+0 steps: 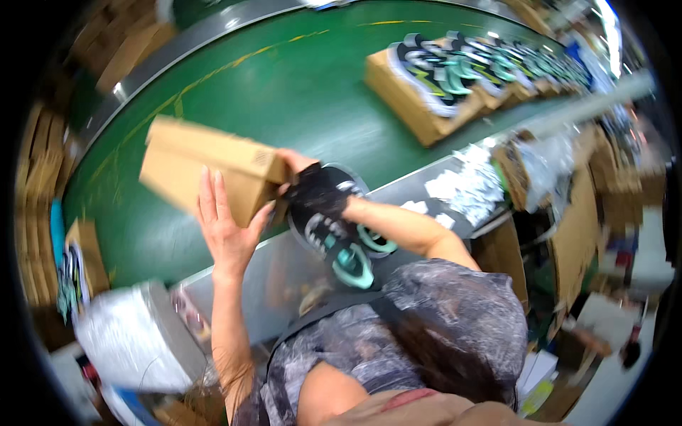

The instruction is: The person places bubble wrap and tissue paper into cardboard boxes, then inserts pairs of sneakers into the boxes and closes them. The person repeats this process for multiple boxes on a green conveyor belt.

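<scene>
A closed brown shoebox [206,167] sits at a slant over the near side of the green belt, slightly blurred. My left hand [231,231] lies against its near side, fingers stretched up flat and thumb apart. At the box's right end is my right hand [316,188], in a black fingerless glove, its bare fingertips closed on the corner; part of that grip is hidden. Under my right wrist and forearm, a pair of black-and-grey sneakers [328,238] with mint-green heel parts rests on the metal ledge [266,284], close to my body.
Several open boxes with similar sneakers [433,74] stand in a row at the far right of the green belt [298,92]. Crumpled white paper [469,181] lies on the ledge at right. A plastic-wrapped bundle [138,337] stands at lower left, near stacked cartons [39,213].
</scene>
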The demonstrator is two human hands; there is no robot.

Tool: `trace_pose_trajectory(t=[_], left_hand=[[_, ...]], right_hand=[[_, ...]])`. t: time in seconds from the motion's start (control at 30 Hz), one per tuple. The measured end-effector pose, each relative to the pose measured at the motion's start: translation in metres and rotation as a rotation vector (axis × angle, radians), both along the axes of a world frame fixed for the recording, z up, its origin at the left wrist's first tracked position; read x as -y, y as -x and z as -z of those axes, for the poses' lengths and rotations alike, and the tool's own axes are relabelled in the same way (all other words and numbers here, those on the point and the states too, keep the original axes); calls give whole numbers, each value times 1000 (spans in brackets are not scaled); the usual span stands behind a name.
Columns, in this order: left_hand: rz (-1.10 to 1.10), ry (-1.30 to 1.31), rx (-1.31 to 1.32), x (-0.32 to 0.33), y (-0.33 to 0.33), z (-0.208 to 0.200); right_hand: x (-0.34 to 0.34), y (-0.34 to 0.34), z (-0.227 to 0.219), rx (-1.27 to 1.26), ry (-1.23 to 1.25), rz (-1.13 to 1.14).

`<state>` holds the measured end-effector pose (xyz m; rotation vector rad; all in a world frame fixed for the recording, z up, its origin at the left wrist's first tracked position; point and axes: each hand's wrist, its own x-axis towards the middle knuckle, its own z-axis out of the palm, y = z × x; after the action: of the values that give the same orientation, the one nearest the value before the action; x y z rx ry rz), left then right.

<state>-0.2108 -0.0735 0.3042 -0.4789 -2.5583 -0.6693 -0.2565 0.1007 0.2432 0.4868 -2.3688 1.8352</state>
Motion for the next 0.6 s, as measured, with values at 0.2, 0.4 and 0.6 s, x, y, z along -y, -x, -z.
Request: trace_pose_trajectory(t=[0.2, 0.4, 0.6], left_hand=[[121, 201, 150, 39, -2, -4], [-26, 79, 313, 154, -8, 59], [-56, -103, 680, 149, 0, 134]], right_hand=[[-62, 32, 10, 317, 582, 255], [-110, 33, 49, 698, 1194, 105], [-147, -52, 76, 483, 237, 642]])
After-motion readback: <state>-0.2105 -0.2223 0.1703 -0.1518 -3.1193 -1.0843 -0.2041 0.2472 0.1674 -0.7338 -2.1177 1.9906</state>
